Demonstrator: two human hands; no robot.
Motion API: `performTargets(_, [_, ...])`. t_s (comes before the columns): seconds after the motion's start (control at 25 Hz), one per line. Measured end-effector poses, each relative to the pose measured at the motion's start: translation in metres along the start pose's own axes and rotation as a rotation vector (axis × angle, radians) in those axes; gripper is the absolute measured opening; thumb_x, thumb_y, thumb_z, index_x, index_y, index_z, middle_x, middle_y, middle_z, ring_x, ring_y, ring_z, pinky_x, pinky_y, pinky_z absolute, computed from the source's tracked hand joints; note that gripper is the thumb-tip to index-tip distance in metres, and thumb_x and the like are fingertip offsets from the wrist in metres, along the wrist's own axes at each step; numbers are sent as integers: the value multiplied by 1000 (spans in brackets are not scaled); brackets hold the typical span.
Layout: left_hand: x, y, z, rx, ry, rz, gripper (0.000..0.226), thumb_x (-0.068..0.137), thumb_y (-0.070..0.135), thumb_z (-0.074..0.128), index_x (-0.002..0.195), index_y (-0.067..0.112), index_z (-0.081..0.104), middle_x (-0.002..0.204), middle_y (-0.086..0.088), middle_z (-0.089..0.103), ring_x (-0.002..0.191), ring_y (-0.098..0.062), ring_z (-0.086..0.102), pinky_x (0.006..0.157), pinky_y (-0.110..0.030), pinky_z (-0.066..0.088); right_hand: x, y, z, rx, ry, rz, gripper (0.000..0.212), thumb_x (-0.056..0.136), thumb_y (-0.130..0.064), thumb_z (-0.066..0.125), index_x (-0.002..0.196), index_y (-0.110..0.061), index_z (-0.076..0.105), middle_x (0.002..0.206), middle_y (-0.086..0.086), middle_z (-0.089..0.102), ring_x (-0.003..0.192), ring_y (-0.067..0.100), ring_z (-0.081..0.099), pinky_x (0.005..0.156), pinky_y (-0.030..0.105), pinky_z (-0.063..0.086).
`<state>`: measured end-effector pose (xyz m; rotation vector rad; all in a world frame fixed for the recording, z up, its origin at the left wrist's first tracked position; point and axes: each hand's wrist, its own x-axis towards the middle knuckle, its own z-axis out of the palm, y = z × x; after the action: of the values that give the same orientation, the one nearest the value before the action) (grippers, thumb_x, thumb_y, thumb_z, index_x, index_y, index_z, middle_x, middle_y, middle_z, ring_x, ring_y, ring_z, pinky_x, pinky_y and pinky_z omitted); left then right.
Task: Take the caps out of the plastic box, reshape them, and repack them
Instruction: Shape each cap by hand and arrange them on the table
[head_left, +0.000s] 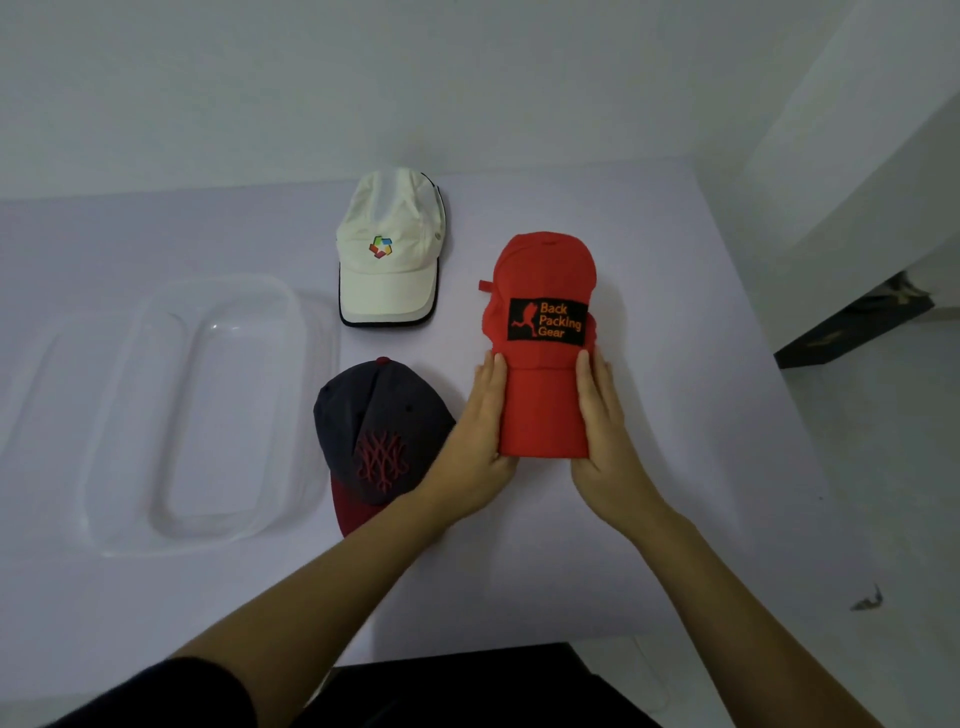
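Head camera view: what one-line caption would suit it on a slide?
Both hands squeeze the red cap's brim; white cap, dark cap and clear plastic box lie alongside.

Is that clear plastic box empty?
Empty: the plastic box shows only its bare bottom, and all three caps lie outside it.

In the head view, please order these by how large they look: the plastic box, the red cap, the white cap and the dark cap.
1. plastic box
2. red cap and dark cap: alike, partly hidden by hands
3. white cap, though farthest away
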<state>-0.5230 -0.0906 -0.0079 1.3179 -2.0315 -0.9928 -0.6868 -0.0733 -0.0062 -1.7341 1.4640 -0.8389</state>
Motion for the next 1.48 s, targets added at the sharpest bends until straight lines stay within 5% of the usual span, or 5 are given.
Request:
performTargets(0.36, [2,-9,-6,-268,204,-122,61,97,20,40,148,26,7,141,10,38,126,0,46,99,-11,39,6,-42,12,186,49,-83,64,95,-12,38,144,-23,-2,159,13,-3,148,20,-2,120,43,11])
performTargets(0.8, [-18,-14,-29,142,244,33,84,91,28,54,143,26,-12,155,-5,-6,145,-24,-4,115,-33,1,8,-41,-7,-190,-5,-111,81,92,-3,47,143,-31,-9,156,3,-17,143,24,-18,113,37,7])
performTargets(1.0, [-18,-6,-14,-86,251,-16,76,93,13,53,141,34,-1,154,-18,23,138,-31,34,108,-50,37,-2,-51,17,139,183,30,71,90,-7,50,148,-12,10,154,14,21,142,24,25,114,41,32])
performTargets(1.16, [-20,4,1,-314,340,-113,65,91,27,44,140,39,5,141,-13,45,115,-11,54,99,-23,47,-6,-62,31,345,201,53,66,92,-4,52,143,-30,20,152,7,27,136,18,35,107,40,42])
performTargets(1.48, [-21,-35,-45,-28,43,132,91,80,3,56,149,23,-1,158,7,13,140,-17,30,115,-31,28,-11,-36,-2,-198,146,-85,62,91,-1,51,140,-32,30,156,15,8,144,40,11,109,63,29])
